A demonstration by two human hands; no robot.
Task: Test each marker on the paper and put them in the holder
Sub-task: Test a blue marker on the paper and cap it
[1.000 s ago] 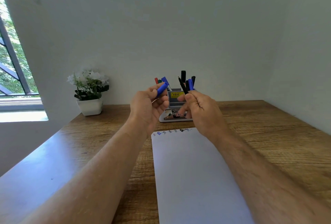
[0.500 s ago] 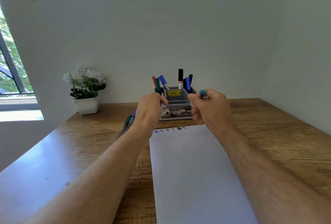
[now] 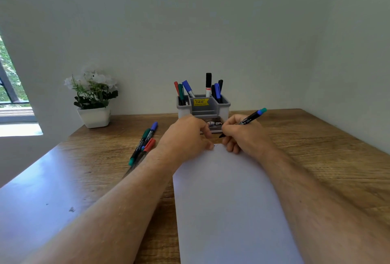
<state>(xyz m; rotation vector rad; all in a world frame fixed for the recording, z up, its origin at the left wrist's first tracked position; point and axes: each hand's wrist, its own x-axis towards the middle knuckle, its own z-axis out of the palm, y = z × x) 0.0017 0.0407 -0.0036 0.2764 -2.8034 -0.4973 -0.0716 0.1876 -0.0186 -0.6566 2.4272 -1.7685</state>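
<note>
My right hand (image 3: pixel 240 135) grips a black marker (image 3: pixel 250 117) like a pen. Its blue and teal end points up and to the right, and its bare tip hovers at the top edge of the white paper (image 3: pixel 228 200). My left hand (image 3: pixel 183 137) rests with bent fingers on the paper's top edge, just left of the tip; nothing shows inside it. Right behind both hands stands the grey holder (image 3: pixel 211 109) with several markers upright in its back compartments. Three more capped markers (image 3: pixel 143 143) lie on the desk left of my left wrist.
The wooden desk (image 3: pixel 316 158) meets white walls at the back and on the right. A white pot with white flowers (image 3: pixel 92 99) stands at the back left. A window (image 3: pixel 12 99) is at the far left.
Both hands came down from in front of the holder to the paper's top edge. A second ago my left hand held a blue cap; no cap shows in it now. The camera tilted down.
</note>
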